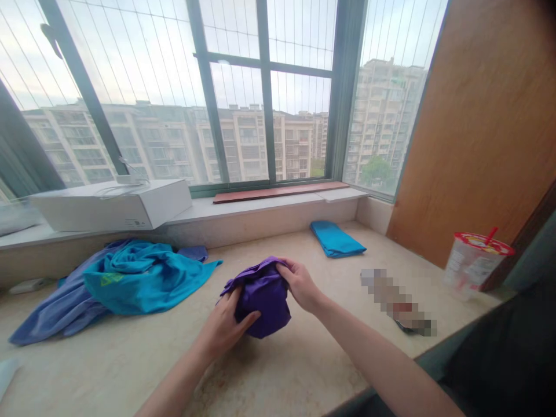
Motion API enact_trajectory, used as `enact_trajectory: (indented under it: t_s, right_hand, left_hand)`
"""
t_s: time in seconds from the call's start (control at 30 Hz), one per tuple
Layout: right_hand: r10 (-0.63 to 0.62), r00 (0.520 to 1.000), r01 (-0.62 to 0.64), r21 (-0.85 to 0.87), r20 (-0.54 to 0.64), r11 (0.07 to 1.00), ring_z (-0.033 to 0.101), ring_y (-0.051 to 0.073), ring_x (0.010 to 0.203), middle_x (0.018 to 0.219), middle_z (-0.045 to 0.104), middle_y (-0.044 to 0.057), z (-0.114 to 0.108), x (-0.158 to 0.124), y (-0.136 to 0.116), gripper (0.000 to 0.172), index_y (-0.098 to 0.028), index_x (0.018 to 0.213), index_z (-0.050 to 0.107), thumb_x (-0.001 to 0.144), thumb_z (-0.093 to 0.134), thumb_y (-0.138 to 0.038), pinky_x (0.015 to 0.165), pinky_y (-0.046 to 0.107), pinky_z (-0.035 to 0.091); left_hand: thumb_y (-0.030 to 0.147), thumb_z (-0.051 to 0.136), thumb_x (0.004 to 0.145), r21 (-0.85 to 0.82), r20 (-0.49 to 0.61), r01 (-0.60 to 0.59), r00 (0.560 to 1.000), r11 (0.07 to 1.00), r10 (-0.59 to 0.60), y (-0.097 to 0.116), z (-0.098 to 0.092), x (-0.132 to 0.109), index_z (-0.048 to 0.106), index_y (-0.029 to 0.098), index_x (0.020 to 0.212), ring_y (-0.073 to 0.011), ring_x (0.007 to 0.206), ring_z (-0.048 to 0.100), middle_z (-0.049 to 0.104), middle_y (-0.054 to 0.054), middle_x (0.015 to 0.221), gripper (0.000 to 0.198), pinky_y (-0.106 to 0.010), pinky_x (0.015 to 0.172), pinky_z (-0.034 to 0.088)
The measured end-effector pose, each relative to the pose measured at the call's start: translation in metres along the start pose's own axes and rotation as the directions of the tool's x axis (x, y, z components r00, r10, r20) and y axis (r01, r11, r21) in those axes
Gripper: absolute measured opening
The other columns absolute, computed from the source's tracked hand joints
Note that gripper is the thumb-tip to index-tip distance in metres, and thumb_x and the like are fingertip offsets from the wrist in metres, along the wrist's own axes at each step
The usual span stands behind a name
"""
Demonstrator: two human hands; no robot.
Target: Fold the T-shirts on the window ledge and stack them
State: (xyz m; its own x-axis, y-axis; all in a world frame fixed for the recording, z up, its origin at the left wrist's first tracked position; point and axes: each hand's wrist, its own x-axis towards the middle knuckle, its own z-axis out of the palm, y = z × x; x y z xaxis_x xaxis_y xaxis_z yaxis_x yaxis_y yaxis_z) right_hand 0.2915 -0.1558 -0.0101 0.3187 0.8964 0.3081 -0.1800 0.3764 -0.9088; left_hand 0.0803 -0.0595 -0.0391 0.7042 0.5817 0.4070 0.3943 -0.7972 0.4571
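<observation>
A bunched purple garment sits on the beige stone counter in front of me. My left hand grips its near left side, thumb pressed onto the cloth. Fingers of my right hand pinch its upper right edge. Both hands are closed on the fabric. Part of the garment is hidden under my palms.
A crumpled teal shirt lies over a lavender cloth at the left. A folded blue cloth rests near the window ledge. A white box sits on the sill. A plastic cup with a red lid stands at right, beside a blurred object.
</observation>
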Motion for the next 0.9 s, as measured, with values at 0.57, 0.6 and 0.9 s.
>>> enact_trajectory:
  t_s: [0.57,0.6,0.9]
  right_hand:
    - [-0.182,0.86,0.087,-0.214,-0.476,0.973,0.045,0.012,0.043,0.051,0.053,-0.005,-0.055,0.005,-0.012,0.046,-0.019,0.071,0.063,0.085,0.063,-0.064,0.042,0.025,0.037]
    - [-0.215,0.875,0.068,-0.328,-0.434,0.942,0.045,0.012,0.043,0.049,0.051,-0.005,-0.057,0.003,-0.012,0.048,-0.02,0.065,0.059,0.087,0.06,-0.062,0.043,0.025,0.036]
    - [-0.19,0.966,0.257,-0.763,0.177,0.594,0.067,0.02,0.089,0.105,0.073,0.007,-0.036,-0.018,0.008,0.049,-0.022,0.135,0.06,0.09,0.066,-0.04,0.082,0.033,0.052]
  left_hand:
    - [0.05,0.042,0.097,-0.362,-0.518,0.202,0.768,0.91,-0.376,-0.02,-0.028,0.008,0.069,0.014,0.113,-0.0315,0.103,0.068,0.075,-0.011,0.106,0.048,-0.045,0.096,0.051]
    - [0.05,0.042,0.097,-0.417,-0.529,0.202,0.739,0.886,-0.417,-0.023,-0.027,0.009,0.068,0.015,0.116,-0.0309,0.11,0.066,0.074,-0.011,0.112,0.047,-0.045,0.101,0.049]
    - [0.033,0.046,0.099,-0.36,-0.235,-0.236,0.959,0.903,0.157,0.0,-0.014,-0.014,0.064,0.021,0.131,-0.0269,0.116,0.067,0.071,-0.01,0.124,0.039,-0.039,0.105,0.05]
